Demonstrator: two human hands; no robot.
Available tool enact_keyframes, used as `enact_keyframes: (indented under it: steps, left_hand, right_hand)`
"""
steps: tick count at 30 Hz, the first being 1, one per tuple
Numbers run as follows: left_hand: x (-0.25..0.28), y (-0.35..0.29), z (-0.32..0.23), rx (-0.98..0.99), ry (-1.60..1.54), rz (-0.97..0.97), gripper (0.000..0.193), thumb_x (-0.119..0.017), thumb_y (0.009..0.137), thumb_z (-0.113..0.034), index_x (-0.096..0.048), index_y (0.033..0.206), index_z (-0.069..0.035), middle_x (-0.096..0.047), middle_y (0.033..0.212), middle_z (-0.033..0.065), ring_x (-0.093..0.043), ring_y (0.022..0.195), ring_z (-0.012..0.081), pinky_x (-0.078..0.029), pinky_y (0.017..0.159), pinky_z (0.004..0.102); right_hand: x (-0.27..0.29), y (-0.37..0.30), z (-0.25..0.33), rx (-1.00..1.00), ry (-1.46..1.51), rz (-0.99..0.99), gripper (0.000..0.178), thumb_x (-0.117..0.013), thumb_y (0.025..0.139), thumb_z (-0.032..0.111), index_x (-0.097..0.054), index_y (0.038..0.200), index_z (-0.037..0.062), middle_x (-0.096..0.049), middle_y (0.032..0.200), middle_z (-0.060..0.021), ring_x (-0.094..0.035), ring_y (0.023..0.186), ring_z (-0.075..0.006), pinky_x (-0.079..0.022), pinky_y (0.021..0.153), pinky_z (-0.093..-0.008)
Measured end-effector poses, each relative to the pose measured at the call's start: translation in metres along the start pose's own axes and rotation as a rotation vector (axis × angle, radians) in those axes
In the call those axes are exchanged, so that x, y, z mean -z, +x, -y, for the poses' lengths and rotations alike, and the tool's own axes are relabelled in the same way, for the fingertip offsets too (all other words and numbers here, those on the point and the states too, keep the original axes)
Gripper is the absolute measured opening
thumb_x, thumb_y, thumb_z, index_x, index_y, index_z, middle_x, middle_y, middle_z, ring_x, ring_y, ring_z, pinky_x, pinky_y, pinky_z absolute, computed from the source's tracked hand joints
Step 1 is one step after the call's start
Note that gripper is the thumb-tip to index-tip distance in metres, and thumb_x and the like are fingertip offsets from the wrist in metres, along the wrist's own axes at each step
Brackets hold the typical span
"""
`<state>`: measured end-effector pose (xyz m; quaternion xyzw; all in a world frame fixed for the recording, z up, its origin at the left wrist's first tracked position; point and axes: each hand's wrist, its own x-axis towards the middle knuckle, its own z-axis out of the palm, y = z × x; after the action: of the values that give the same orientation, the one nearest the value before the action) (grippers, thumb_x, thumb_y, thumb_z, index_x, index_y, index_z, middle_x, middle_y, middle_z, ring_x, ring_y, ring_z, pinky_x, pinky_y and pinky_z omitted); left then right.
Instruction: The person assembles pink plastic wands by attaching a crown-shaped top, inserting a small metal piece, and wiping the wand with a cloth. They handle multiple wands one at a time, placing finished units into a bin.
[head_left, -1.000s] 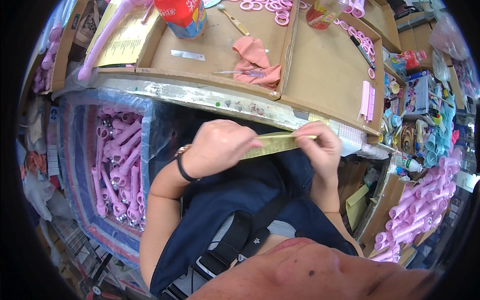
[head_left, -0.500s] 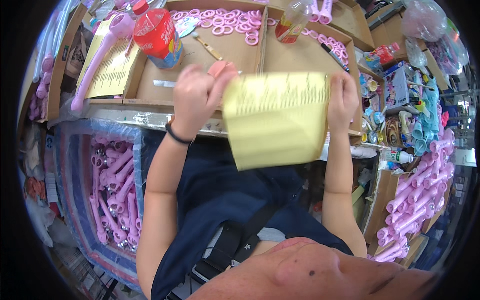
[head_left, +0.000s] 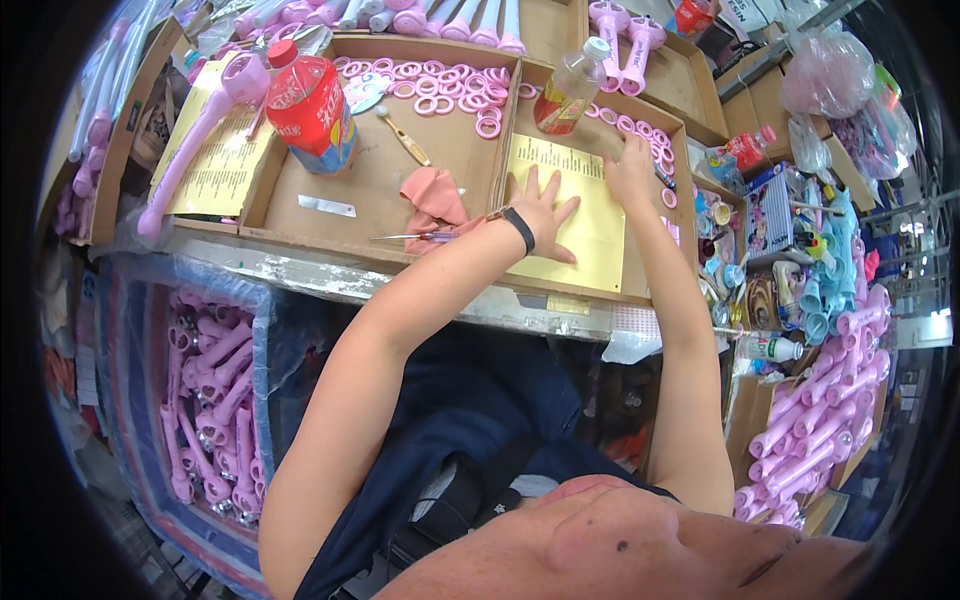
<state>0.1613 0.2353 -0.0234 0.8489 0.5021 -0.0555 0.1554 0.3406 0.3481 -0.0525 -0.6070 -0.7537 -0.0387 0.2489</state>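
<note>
A yellow paper sheet (head_left: pixel 590 250) with printed lines along its far part lies in the right compartment of a shallow cardboard tray. My left hand (head_left: pixel 543 215) presses flat on it, fingers spread, with a dark band at the wrist. At the sheet's far right corner is my right hand (head_left: pixel 630 172), its fingers drawn together on the paper's edge; the fingertips are partly hidden. Just beyond the right hand are several pink rings (head_left: pixel 643 130). A salmon-coloured cloth (head_left: pixel 434 198) and a thin screwdriver-like tool (head_left: pixel 420 237) lie left of my left hand.
A red-labelled bottle (head_left: pixel 308 115) and a second, part-filled bottle (head_left: pixel 572 90) stand in the tray. A wooden-handled brush (head_left: pixel 405 138) and pink rings (head_left: pixel 440 90) lie there too. Pink plastic handles fill a lined bin (head_left: pixel 262 350) at left and are piled at right (head_left: pixel 825 400).
The yellow sheet, held up in front of me before, has gone down and away onto the tray. My left hand has opened out over it. The salmon cloth is now on the tray.
</note>
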Motion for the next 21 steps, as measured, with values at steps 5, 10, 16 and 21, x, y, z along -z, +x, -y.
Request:
enact_keyframes:
  steps: [5, 10, 16, 21]
  left_hand:
    - [-0.005, 0.001, 0.001, 0.034, -0.032, 0.1, 0.109, -0.059, 0.064, -0.076, -0.013, 0.149, -0.024, 0.001, 0.153, 0.0209, 0.003, 0.138, 0.049, -0.006, 0.103, 0.0701]
    - [0.001, -0.004, -0.001, 0.048, -0.048, 0.091, 0.108, -0.061, 0.064, -0.074, -0.016, 0.148, -0.022, -0.001, 0.153, 0.0216, 0.001, 0.138, 0.0485, -0.007, 0.104, 0.0683]
    - [-0.005, -0.003, 0.001, 0.036, -0.086, 0.042, 0.111, -0.064, 0.06, -0.074, -0.019, 0.147, -0.023, -0.005, 0.152, 0.0221, -0.002, 0.137, 0.0496, -0.008, 0.104, 0.0687]
    - [-0.014, 0.004, 0.005, 0.019, -0.075, 0.011, 0.113, -0.063, 0.056, -0.078, -0.023, 0.146, -0.022, -0.01, 0.151, 0.0242, -0.006, 0.136, 0.0513, -0.009, 0.103, 0.0695]
  right_hand:
    - [-0.014, 0.052, 0.065, -0.023, 0.569, -0.228, 0.077, -0.079, 0.067, 0.034, -0.045, 0.124, -0.0062, -0.047, 0.129, -0.0196, -0.044, 0.122, -0.0311, -0.037, 0.099, -0.0388]
    - [-0.002, 0.072, 0.075, -0.078, 0.818, 0.043, 0.071, -0.08, 0.068, 0.033, -0.051, 0.12, -0.0055, -0.061, 0.113, -0.0154, -0.057, 0.106, -0.026, -0.044, 0.091, -0.0362]
    - [0.054, 0.027, 0.029, -0.151, 1.064, -0.042, 0.049, -0.079, 0.071, 0.019, -0.057, 0.108, -0.0031, -0.063, 0.103, -0.0113, -0.062, 0.091, -0.0198, -0.047, 0.083, -0.0309]
    - [0.063, -0.024, 0.01, -0.208, 0.749, -0.203, 0.043, -0.075, 0.074, 0.012, -0.057, 0.11, -0.0046, -0.063, 0.101, -0.0109, -0.06, 0.092, -0.0197, -0.047, 0.084, -0.031]
